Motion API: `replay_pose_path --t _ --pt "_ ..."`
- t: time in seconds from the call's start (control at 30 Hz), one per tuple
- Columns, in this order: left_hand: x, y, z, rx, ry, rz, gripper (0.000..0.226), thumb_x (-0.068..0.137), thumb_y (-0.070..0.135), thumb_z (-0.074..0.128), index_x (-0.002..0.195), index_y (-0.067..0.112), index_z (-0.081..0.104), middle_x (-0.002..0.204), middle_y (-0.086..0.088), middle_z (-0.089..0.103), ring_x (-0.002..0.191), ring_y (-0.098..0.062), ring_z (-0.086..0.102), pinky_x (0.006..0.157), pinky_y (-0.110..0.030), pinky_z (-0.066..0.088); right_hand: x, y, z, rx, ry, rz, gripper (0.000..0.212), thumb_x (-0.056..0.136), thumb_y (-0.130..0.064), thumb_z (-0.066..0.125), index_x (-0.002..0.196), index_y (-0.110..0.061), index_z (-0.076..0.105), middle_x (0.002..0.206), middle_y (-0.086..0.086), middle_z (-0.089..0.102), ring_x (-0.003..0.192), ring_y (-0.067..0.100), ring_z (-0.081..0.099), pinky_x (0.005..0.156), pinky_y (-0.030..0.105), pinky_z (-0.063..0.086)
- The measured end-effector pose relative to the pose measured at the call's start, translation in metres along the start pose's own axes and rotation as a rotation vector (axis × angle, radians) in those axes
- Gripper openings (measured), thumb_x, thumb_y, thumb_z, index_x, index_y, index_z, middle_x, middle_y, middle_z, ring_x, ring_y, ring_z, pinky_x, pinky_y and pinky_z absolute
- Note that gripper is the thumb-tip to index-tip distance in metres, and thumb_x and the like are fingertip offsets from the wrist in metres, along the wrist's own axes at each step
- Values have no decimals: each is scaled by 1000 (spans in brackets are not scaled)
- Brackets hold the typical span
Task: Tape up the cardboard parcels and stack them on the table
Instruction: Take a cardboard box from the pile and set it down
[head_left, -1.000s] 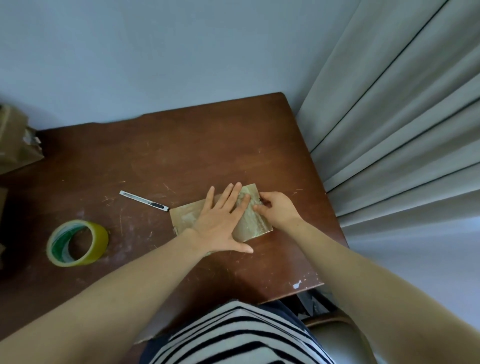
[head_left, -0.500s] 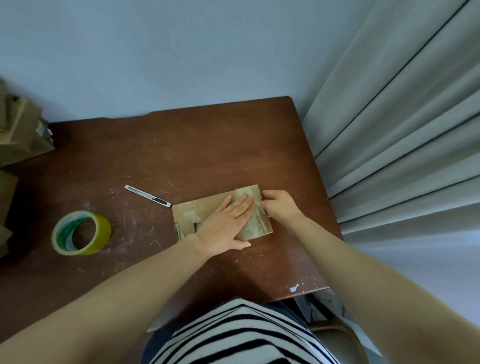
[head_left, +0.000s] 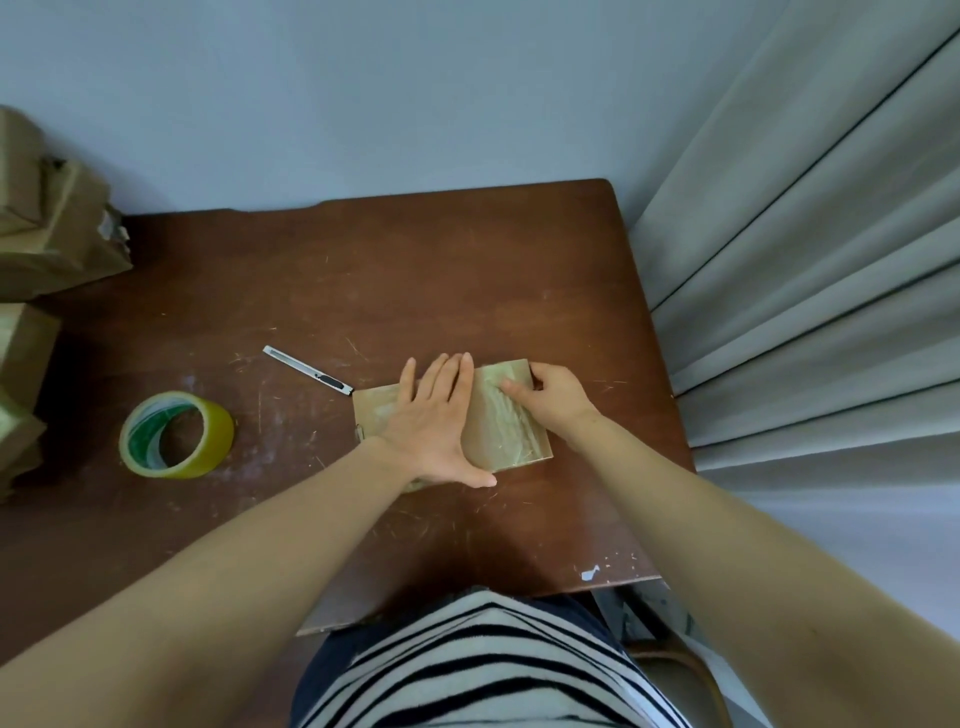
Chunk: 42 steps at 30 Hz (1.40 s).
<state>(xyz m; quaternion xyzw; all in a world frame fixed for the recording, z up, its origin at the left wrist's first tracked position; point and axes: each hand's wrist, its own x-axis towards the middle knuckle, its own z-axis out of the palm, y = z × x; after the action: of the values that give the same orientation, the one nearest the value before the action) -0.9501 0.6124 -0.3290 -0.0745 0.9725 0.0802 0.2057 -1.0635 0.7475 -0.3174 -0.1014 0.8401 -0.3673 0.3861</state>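
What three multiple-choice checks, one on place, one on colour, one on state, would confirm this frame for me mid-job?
1. Where is the box cutter?
A) on the floor
B) on the table, left of the parcel
C) on top of the parcel

2. What colour is the tape roll?
A) red
B) black
C) yellowish, green inside

3. What is the left hand doing?
A) pressing flat on the parcel
B) gripping the box cutter
C) hanging off the table

Key:
1 B: the box cutter lies on bare wood by the parcel's far left corner.
2 C: its band is yellowish round a green-printed core.
3 A: its fingers lie straight across the parcel's top.
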Motion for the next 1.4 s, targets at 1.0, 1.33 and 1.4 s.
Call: replay_pose_path --t 1.0,1.33,1.4 --pt "-180 -146 47 -422 84 -229 142 60 67 75 147 7 -19 157 -6 -21 141 -12 -23 113 -25 -9 -58 -78 164 -528 -149 -824 40 88 4 49 126 -6 57 123 14 52 110 29 53 88 39 45" --pt "-178 -157 65 -470 175 -149 134 62 68 72 151 9 -10 157 0 -12 144 -17 -13 116 -35 8 -79 -78 204 -585 -129 -665 24 91 -22 61 111 -9 67 106 6 58 91 21 58 79 34 48" --pt "-178 -158 67 -479 179 -139 134 62 68 72 150 9 -10 157 0 -13 143 -16 -14 116 -37 12 -80 -81 211 -509 -61 -541 20 89 -25 65 98 -8 67 102 4 59 84 18 58 76 32 48"
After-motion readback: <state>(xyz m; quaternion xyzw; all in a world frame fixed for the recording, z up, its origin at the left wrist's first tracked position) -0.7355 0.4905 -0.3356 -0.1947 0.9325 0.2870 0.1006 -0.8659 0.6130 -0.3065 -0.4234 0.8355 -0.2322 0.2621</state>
